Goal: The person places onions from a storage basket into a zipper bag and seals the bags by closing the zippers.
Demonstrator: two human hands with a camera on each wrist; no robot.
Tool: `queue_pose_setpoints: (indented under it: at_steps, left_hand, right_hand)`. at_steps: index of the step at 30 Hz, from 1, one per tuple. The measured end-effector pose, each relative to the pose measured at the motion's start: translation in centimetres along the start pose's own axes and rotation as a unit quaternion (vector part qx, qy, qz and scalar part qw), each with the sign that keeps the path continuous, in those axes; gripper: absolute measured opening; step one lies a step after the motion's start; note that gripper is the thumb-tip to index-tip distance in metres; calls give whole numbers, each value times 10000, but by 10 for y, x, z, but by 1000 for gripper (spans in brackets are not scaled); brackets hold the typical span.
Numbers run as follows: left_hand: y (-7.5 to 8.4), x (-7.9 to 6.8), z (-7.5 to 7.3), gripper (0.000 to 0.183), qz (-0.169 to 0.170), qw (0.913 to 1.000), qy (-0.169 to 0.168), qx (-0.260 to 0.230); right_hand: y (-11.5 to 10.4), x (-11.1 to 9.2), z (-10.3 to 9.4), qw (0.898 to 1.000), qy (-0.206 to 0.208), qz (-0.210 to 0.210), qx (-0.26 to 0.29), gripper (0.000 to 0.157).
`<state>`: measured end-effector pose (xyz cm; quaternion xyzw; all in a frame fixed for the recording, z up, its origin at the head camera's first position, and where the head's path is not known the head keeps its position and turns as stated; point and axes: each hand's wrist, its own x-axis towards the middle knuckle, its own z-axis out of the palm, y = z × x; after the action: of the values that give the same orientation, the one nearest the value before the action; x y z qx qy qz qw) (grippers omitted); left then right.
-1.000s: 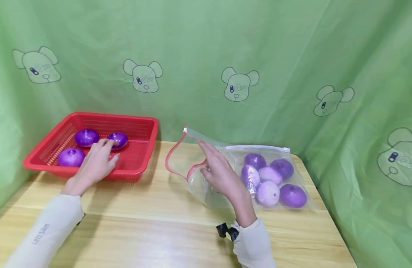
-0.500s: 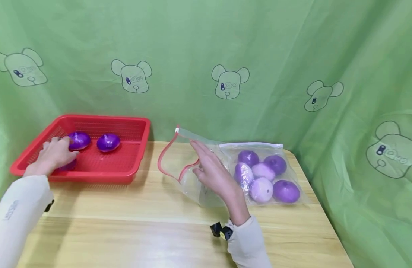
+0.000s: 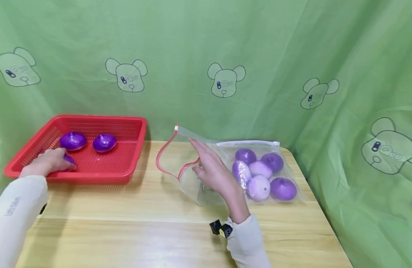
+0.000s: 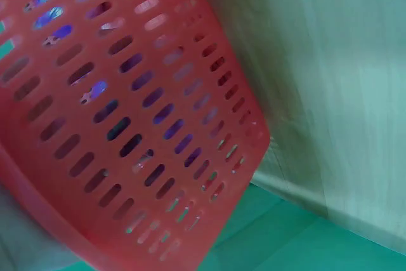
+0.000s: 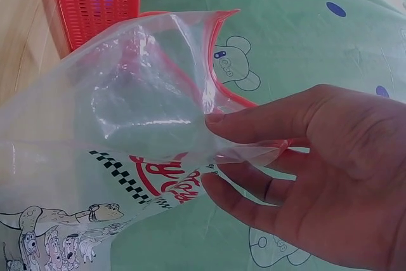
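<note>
At the near left corner of the red basket [image 3: 137, 149], my left hand [image 3: 48, 163] grips a purple onion [image 3: 69, 159] from above, covering most of it. Two more purple onions, one at the back left [image 3: 73, 141] and one towards the middle [image 3: 104, 143], lie in the basket. My right hand [image 3: 212, 169] pinches the mouth of a clear zip bag [image 5: 146, 106] between thumb and fingers. Red zip strips line that mouth, which gapes towards the basket; printed cartoon figures show on the bag's side. In the left wrist view, the basket's slotted wall [image 4: 146, 93] hides the left fingers.
Right of the hands, a second clear bag [image 3: 247, 143] with a white zip lies flat, holding several purple and pale onions [image 3: 284, 188]. A wooden table [image 3: 132, 230] carries everything. Green curtain [image 3: 179, 44] hangs behind and along the right side.
My left hand has moved left from the middle onion to the near left one and lowered onto it. The right hand keeps its hold on the bag; the view has turned slightly.
</note>
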<state>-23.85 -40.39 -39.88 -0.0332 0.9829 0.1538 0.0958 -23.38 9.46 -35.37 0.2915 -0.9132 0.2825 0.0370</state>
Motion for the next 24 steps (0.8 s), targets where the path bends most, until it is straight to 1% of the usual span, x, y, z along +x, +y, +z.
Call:
queue_pose_setpoints:
  at_steps: [5,10,13,15,18,24]
  left_hand:
    - [-2,2,0,46,19,10000,95,-6]
    - [-5,6,5,61,264,9992,317,-3]
    - [-6,6,8,72,379,9976,570,41]
    - [-4,4,8,75,401,9964,744,77]
    - [0,4,8,80,398,9950,916,17]
    - [9,2,7,85,379,9921,1192,-57]
  right_hand:
    - [0,1,-2,10000,71,-13,62,87]
    - [3,-1,-3,9998,105,31,142,89]
    - [4,-1,-4,9999,85,40,144,88]
    - [4,-1,-4,9998,81,16,159,88]
    - [3,0,-3,9998,88,28,147,88]
    - [3,1,-2,9999,100,31,127,88]
